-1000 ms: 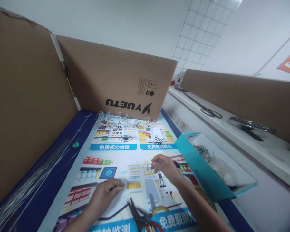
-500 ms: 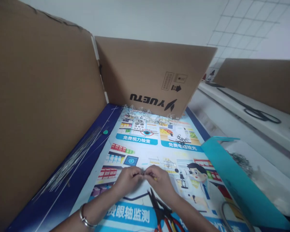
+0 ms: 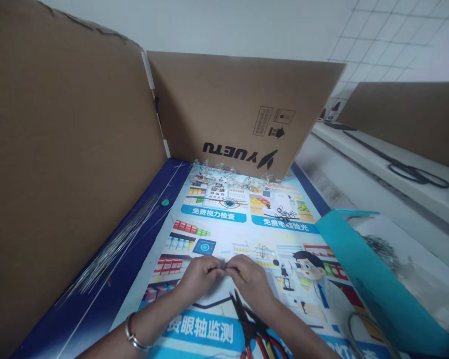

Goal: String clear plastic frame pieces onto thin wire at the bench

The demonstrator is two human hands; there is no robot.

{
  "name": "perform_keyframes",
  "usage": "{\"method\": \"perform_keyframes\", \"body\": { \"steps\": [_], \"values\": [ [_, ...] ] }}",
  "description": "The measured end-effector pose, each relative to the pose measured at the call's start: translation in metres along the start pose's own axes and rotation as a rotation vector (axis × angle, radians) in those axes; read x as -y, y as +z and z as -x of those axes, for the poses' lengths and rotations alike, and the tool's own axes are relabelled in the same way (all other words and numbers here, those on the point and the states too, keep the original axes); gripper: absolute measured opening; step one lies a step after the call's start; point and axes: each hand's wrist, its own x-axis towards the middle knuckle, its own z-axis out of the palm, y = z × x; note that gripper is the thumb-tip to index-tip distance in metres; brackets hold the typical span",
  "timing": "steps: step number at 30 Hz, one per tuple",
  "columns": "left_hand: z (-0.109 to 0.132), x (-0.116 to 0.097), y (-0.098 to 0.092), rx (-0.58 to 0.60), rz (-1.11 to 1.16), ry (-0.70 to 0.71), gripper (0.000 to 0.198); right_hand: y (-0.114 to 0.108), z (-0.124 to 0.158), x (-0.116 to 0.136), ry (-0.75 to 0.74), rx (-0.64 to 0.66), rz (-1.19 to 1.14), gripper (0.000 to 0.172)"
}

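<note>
My left hand [image 3: 202,279] and my right hand [image 3: 249,276] meet over the middle of the printed sheet [image 3: 217,234], fingertips pinched together. Between them is a small greyish piece of wire [image 3: 223,263], mostly covered by the fingers, its shape too small to make out. Both hands grip it. A bit of yellow shows beside the right fingers. Just below the right hand lie black-bladed pliers [image 3: 249,329] with red and yellow handles. A metal bangle circles the left wrist.
Straight wires [image 3: 115,244] lie at left beside a tall cardboard wall [image 3: 67,139]. Clear twisted pieces [image 3: 224,172] line the back panel. Dark rings [image 3: 284,214] sit ahead. A teal-edged box [image 3: 381,284] and a wire coil [image 3: 366,331] are at right.
The whole view has shifted slightly. Both hands stay together at nearly the same spot, and the grey piece between the fingertips shows a little more.
</note>
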Motion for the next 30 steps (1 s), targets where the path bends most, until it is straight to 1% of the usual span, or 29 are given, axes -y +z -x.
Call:
{"method": "perform_keyframes", "body": {
  "steps": [1, 2, 3, 5, 7, 9, 10, 11, 12, 13, 14, 15, 16, 17, 18, 19, 20, 22, 23, 24, 26, 28, 30],
  "values": [
    [0.000, 0.000, 0.000, 0.002, 0.011, 0.002, 0.022, -0.010, -0.001, 0.002, -0.021, -0.013, 0.041, 0.015],
    [0.001, 0.001, -0.001, 0.003, 0.029, 0.005, 0.021, -0.024, -0.001, 0.006, -0.042, -0.033, 0.104, 0.016],
    [0.001, 0.002, -0.001, 0.007, 0.051, 0.010, 0.020, -0.044, -0.001, 0.009, -0.057, -0.091, 0.193, 0.016],
    [0.001, 0.003, -0.002, 0.022, 0.099, 0.019, 0.017, -0.094, 0.004, 0.016, -0.064, -0.273, 0.454, 0.017],
    [0.000, 0.003, -0.003, 0.029, 0.122, 0.018, 0.014, -0.150, 0.015, 0.018, -0.045, -0.506, 0.723, 0.014],
    [0.000, 0.003, -0.003, 0.020, 0.123, 0.005, 0.014, -0.203, 0.032, 0.012, 0.116, -0.683, 0.952, 0.017],
    [0.000, 0.002, -0.003, 0.014, 0.123, -0.005, 0.014, -0.225, 0.041, 0.005, 0.196, -0.676, 1.038, 0.021],
    [0.000, 0.001, -0.003, 0.011, 0.124, -0.014, 0.014, -0.242, 0.050, -0.004, 0.250, -0.678, 1.118, 0.023],
    [0.001, 0.001, -0.002, 0.011, 0.125, -0.022, 0.014, -0.255, 0.058, -0.014, 0.315, -0.595, 1.168, 0.025],
    [0.001, 0.000, -0.002, 0.013, 0.126, -0.028, 0.014, -0.261, 0.065, -0.023, 0.382, -0.468, 1.199, 0.026],
    [0.001, 0.000, -0.002, 0.015, 0.126, -0.034, 0.014, -0.261, 0.070, -0.032, 0.442, -0.342, 1.217, 0.027],
    [0.001, 0.000, -0.002, 0.014, 0.124, -0.038, 0.014, -0.255, 0.073, -0.039, 0.466, -0.301, 1.218, 0.027],
    [0.001, 0.001, -0.002, 0.011, 0.120, -0.039, 0.014, -0.244, 0.073, -0.044, 0.449, -0.286, 1.196, 0.028],
    [0.001, 0.002, -0.002, 0.007, 0.116, -0.037, 0.014, -0.228, 0.070, -0.047, 0.382, -0.231, 1.146, 0.028],
    [0.000, 0.003, -0.001, 0.005, 0.111, -0.031, 0.014, -0.209, 0.065, -0.047, 0.284, -0.178, 1.088, 0.027],
    [0.000, 0.004, -0.001, 0.004, 0.106, -0.021, 0.014, -0.188, 0.057, -0.047, 0.210, -0.070, 1.016, 0.027],
    [0.000, 0.006, -0.001, 0.005, 0.099, -0.009, 0.014, -0.167, 0.048, -0.046, 0.186, 0.037, 0.951, 0.028],
    [0.000, 0.008, -0.001, 0.006, 0.083, 0.008, 0.014, -0.128, 0.031, -0.044, 0.210, 0.184, 0.848, 0.025],
    [0.000, 0.009, 0.000, 0.006, 0.076, 0.012, 0.014, -0.112, 0.023, -0.045, 0.228, 0.221, 0.810, 0.024],
    [0.000, 0.010, 0.000, 0.006, 0.072, 0.012, 0.013, -0.099, 0.017, -0.046, 0.269, 0.213, 0.793, 0.022],
    [0.000, 0.010, 0.000, 0.008, 0.073, 0.007, 0.013, -0.081, 0.009, -0.051, 0.287, 0.198, 0.784, 0.023],
    [0.001, 0.010, 0.000, 0.010, 0.079, 0.003, 0.012, -0.074, 0.008, -0.058, 0.280, 0.179, 0.768, 0.024],
    [0.001, 0.010, 0.000, 0.009, 0.085, 0.000, 0.013, -0.072, 0.009, -0.063, 0.258, 0.177, 0.728, 0.026]
  ]
}}
